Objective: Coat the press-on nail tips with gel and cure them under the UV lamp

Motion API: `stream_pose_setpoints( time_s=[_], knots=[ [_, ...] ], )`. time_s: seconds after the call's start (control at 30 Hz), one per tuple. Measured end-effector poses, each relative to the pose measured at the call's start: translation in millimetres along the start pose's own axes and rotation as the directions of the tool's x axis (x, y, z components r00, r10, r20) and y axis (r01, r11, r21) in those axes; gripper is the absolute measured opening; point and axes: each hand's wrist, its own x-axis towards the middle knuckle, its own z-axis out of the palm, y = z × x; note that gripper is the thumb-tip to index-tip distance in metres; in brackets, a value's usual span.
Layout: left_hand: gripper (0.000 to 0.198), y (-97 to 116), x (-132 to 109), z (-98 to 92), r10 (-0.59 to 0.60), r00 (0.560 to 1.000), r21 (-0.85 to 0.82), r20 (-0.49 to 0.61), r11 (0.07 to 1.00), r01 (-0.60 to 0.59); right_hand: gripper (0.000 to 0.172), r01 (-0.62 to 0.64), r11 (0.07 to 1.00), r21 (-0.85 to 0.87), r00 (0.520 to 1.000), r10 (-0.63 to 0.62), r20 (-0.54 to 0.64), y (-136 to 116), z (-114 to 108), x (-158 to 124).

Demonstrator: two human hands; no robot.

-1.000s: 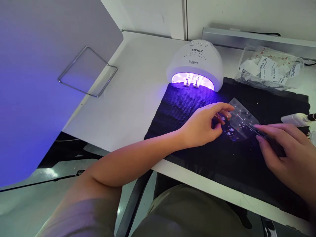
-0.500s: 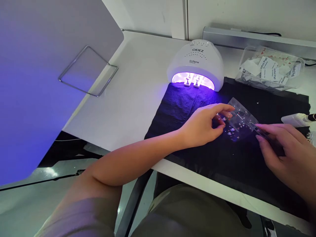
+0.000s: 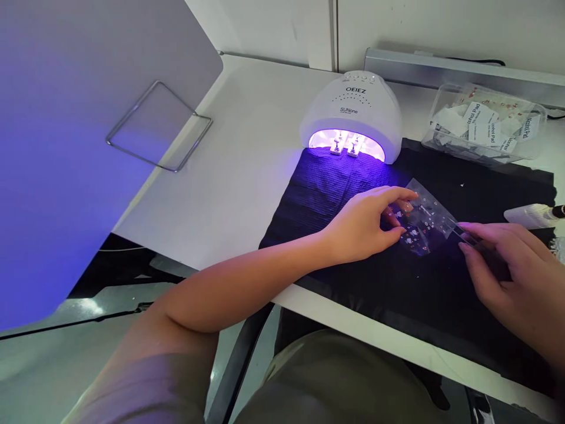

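My left hand (image 3: 364, 227) rests on a black mat (image 3: 494, 188), its fingertips gripping the left side of a clear sticker sheet (image 3: 428, 224) printed with small nail decorations. My right hand (image 3: 498, 262) holds a slim dark tool (image 3: 468, 237), probably tweezers, whose tip meets the sheet's right edge. The hand hides most of the tool. Behind my left fingertips stands a white SUNone nail lamp (image 3: 351, 112), glowing violet inside.
A clear plastic box of alcohol pad packets (image 3: 483, 123) sits behind the mat. A white bottle (image 3: 532, 216) lies at the mat's right edge. On the left, a lilac-grey panel (image 3: 88, 147) with a wire stand (image 3: 159, 126) overhangs the white desk (image 3: 220, 206).
The sheet now tilts more and looks narrower. Its right edge has shifted left, and my right hand has moved slightly right. My left hand still holds the sheet.
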Motion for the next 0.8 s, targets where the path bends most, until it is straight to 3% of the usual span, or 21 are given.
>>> stream_pose_setpoints(
  time_s=[0.43,0.8],
  knots=[
    [0.052,2.6,0.4,0.1,-0.022,1.000,0.029,-0.013,0.999,0.023,0.027,-0.064,0.998,0.026,0.998,0.064,0.021,1.8,1.8,-2.8],
    [0.052,6.1,1.0,-1.8,-0.039,0.999,0.123,0.024,0.992,0.035,0.028,-0.022,1.000,0.001,1.000,0.022,0.021,3.7,2.3,-4.8]
  ],
)
